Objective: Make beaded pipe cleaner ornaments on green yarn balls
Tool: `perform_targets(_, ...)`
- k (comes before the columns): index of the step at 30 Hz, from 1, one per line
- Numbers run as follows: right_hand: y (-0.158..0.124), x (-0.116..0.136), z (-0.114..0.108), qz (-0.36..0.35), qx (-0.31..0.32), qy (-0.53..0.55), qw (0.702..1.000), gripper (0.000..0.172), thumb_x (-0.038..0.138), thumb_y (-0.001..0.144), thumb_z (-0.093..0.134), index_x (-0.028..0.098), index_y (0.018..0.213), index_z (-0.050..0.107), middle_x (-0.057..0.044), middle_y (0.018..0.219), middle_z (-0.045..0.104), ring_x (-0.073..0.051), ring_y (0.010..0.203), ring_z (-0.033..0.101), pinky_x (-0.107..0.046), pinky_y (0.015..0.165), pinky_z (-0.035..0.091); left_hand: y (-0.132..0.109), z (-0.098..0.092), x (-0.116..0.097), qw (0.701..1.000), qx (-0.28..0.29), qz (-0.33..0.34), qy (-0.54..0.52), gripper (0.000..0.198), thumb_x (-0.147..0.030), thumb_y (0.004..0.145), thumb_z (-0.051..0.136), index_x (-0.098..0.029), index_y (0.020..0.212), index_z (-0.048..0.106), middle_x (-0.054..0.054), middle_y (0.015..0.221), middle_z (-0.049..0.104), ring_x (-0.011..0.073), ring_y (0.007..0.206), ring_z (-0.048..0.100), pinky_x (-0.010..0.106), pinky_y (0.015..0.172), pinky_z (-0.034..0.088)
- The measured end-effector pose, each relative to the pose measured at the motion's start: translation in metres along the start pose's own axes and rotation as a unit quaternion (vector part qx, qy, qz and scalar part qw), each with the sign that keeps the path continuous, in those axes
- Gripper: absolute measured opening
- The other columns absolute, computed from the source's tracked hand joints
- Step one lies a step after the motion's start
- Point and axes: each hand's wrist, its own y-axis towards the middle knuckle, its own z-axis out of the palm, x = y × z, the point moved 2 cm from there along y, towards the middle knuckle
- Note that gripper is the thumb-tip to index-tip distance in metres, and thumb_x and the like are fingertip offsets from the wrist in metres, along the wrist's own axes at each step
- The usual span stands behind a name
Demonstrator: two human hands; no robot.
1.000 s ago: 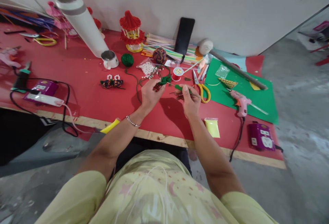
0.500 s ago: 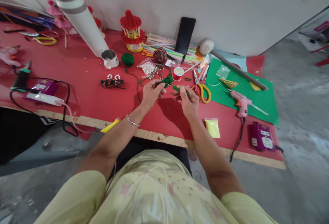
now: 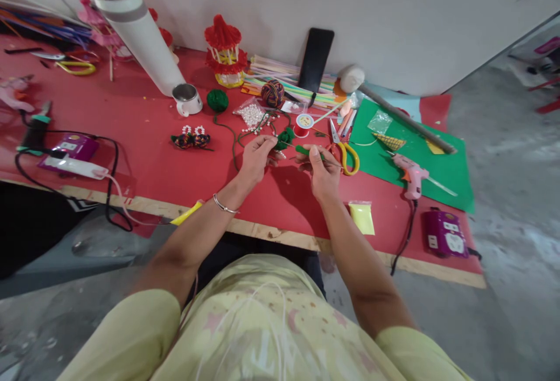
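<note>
Between the fingertips of my left hand (image 3: 259,158) is a small dark green crocheted piece (image 3: 285,137), pinched near its left side. My right hand (image 3: 322,170) is closed around the green handle of a crochet hook (image 3: 303,150), whose thin metal shaft points left to the green piece. Whether the tip is inside a stitch is too small to tell. A dark green yarn strand runs over the table to a green yarn ball (image 3: 217,100). White pearl beads (image 3: 251,115) and a red thread spool (image 3: 303,125) lie just beyond my hands.
Yellow-and-red scissors (image 3: 349,156) lie right of my right hand. Further right are a pink glue gun (image 3: 410,175), a green sheet (image 3: 455,177) and a purple power box (image 3: 445,233). At left stand a white cup (image 3: 187,101) and a white pole (image 3: 142,37).
My right hand and the hook have shifted slightly to the right, away from the green piece. My left hand has barely moved and keeps its pinch.
</note>
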Motion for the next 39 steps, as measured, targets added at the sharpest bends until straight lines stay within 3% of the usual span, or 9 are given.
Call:
perform_targets(9,0.007,-0.005,0.0,0.033,-0.004,0.043,0.999,0.041,0.063,0.08,0.078,0.026,0.099,0.076,0.001,0.077,0.077,-0.016,0.072,0.075,-0.028,0.061,0.061,-0.002,0.003,-0.001,0.997,0.024,-0.048,-0.05,0.028,-0.041,0.081,0.076,-0.019,0.086,0.06,-0.001,0.075,0.067,0.0102,0.053,0.063,0.022,0.045,0.044)
perform_targets(25,0.006,-0.009,-0.003,-0.025,-0.01,-0.017,0.999,0.038,0.06,0.087,0.073,0.025,0.1,0.077,0.001,0.077,0.078,-0.016,0.068,0.074,-0.026,0.058,0.058,0.004,0.0,0.004,0.999,-0.012,0.019,-0.023,0.032,-0.044,0.078,0.081,-0.019,0.083,0.063,-0.003,0.064,0.066,0.0085,0.05,0.062,0.017,0.042,0.044)
perform_targets(39,0.011,-0.006,-0.007,-0.004,-0.039,0.027,0.999,0.033,0.056,0.089,0.072,0.024,0.095,0.075,0.001,0.072,0.075,-0.016,0.067,0.074,-0.029,0.06,0.06,0.006,-0.001,0.005,0.996,-0.014,-0.037,-0.084,0.026,-0.037,0.078,0.078,-0.019,0.082,0.06,-0.004,0.063,0.06,0.0098,0.049,0.059,0.02,0.044,0.043)
